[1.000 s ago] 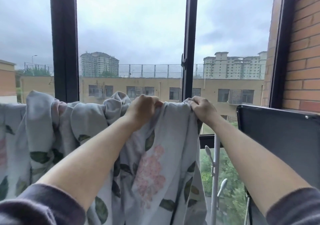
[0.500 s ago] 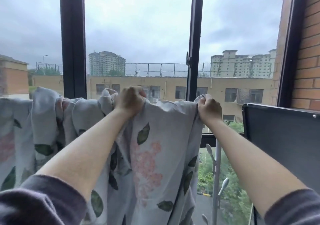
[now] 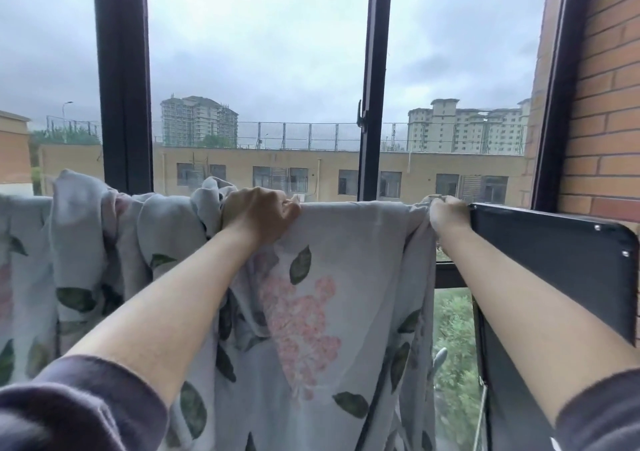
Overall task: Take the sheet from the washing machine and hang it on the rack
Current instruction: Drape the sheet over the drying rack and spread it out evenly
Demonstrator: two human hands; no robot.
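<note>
A pale grey sheet (image 3: 349, 242) printed with green leaves and pink flowers hangs over a rack bar that it hides, in front of the window. Between my hands the top edge is stretched flat. To the left it is bunched in folds. My left hand (image 3: 259, 216) grips the top edge near the middle. My right hand (image 3: 448, 215) pinches the sheet's right corner, right beside a black panel.
A black panel (image 3: 554, 263) with rounded corner stands at the right, against a brick wall (image 3: 609, 104). Black window frames (image 3: 372, 86) rise behind the sheet. Thin white rack parts (image 3: 438, 357) show low right of the sheet. Buildings and trees lie outside.
My right hand has pulled the sheet's corner rightward up to the black panel, and my left hand has shifted left. The fabric between them went from bunched to flat.
</note>
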